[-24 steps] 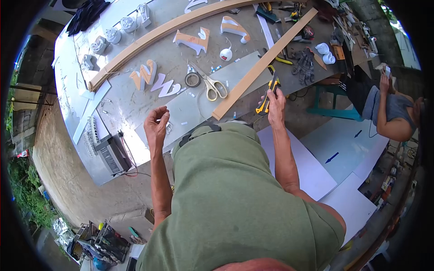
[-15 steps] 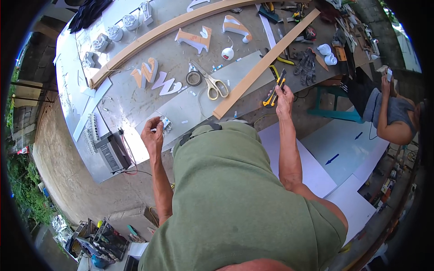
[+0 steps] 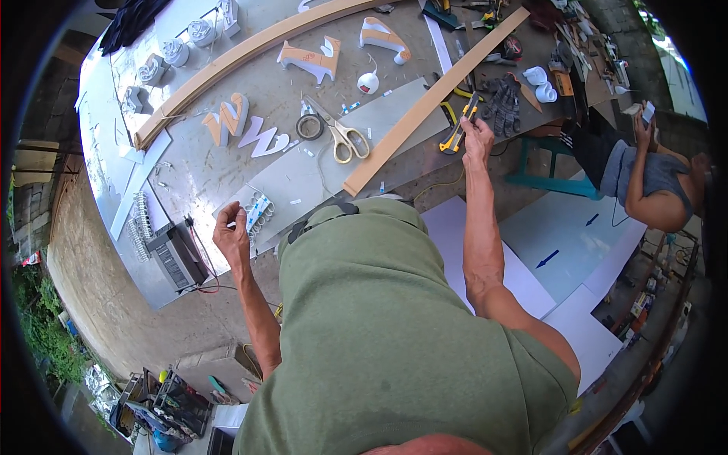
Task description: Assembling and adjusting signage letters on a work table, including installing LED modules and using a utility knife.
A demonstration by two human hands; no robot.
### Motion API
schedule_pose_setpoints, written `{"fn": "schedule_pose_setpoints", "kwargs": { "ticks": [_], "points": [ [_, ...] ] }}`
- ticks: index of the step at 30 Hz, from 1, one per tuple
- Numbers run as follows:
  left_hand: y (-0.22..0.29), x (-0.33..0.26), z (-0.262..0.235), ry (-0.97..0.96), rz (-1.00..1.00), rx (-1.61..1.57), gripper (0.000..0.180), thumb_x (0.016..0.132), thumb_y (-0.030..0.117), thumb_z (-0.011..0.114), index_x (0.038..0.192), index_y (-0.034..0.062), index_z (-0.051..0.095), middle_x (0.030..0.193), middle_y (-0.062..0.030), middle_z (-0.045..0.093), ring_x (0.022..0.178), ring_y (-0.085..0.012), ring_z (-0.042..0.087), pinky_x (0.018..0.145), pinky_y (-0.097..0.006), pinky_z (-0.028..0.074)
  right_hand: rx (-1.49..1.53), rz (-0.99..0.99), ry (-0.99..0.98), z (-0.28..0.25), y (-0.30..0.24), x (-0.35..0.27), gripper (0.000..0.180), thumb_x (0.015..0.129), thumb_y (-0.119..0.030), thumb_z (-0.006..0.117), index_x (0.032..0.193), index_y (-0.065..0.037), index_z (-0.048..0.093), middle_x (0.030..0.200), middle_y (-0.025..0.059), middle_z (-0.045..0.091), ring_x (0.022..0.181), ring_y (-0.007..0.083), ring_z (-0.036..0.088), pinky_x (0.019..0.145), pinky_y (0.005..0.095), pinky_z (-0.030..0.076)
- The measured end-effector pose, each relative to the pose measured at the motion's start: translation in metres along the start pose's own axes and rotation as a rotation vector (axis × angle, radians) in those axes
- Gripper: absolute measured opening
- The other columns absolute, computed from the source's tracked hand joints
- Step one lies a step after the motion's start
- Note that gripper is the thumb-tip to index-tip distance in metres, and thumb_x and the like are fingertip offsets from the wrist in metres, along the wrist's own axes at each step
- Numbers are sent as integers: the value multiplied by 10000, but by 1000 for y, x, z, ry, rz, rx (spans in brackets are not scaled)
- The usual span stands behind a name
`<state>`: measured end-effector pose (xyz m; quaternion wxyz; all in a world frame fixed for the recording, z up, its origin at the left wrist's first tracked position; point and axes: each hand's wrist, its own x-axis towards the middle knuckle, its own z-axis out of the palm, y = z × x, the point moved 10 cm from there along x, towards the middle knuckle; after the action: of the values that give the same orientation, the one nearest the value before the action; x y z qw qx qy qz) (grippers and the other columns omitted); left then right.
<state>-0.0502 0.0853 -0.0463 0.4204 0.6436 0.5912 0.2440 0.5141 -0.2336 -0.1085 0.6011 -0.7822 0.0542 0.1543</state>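
My right hand (image 3: 477, 141) grips a yellow and black utility knife (image 3: 453, 138) just past the table's near edge. Its tip points away from me, toward the pliers (image 3: 449, 114). My left hand (image 3: 232, 233) is at the near left of the table, fingers curled and thumb close to them; whether a small thing is pinched there cannot be made out. Right beside it lies a bundle of white wire with small light modules (image 3: 261, 208). A long tan wooden strip (image 3: 432, 102) slants across the table between my hands, near scissors (image 3: 349, 144) and a tape roll (image 3: 309, 127).
Foam-like cut letters (image 3: 225, 121) stand on the metal table (image 3: 189, 178), with a long curved tan strip (image 3: 250, 57) behind. A black power unit (image 3: 176, 258) sits at the left edge. Dark gloves (image 3: 503, 105) lie at right. Another person (image 3: 644, 171) sits at the far right holding a phone.
My left hand has shifted left, off the wire bundle, which now shows more fully. The knife remains in my right hand. The whole view has slid slightly.
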Motion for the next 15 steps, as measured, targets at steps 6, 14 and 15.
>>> {"fn": "schedule_pose_setpoints", "kwargs": {
  "ticks": [6,14,15],
  "points": [
    [3,-2,10,-28,-8,17,214,892,109,694,1084,14,705,910,-57,701,833,-109,625,774,-260,501,-42,-1,-7,-6,0,10,441,840,-56,742,1194,148,576,1046,158,699,899,166,673,797,260,516],
    [6,1,13,-35,-10,24,209,891,103,694,1079,12,702,910,-46,699,832,-100,620,781,-247,494,0,-25,13,-13,1,30,492,834,-68,759,1219,155,548,1085,174,684,915,183,672,819,264,518],
    [5,1,13,-32,-8,15,210,890,103,697,1080,12,702,907,-44,698,831,-100,619,779,-248,494,9,-34,4,-13,1,34,489,834,-67,760,1217,153,550,1083,172,684,919,182,671,824,265,517]
  ]
}}
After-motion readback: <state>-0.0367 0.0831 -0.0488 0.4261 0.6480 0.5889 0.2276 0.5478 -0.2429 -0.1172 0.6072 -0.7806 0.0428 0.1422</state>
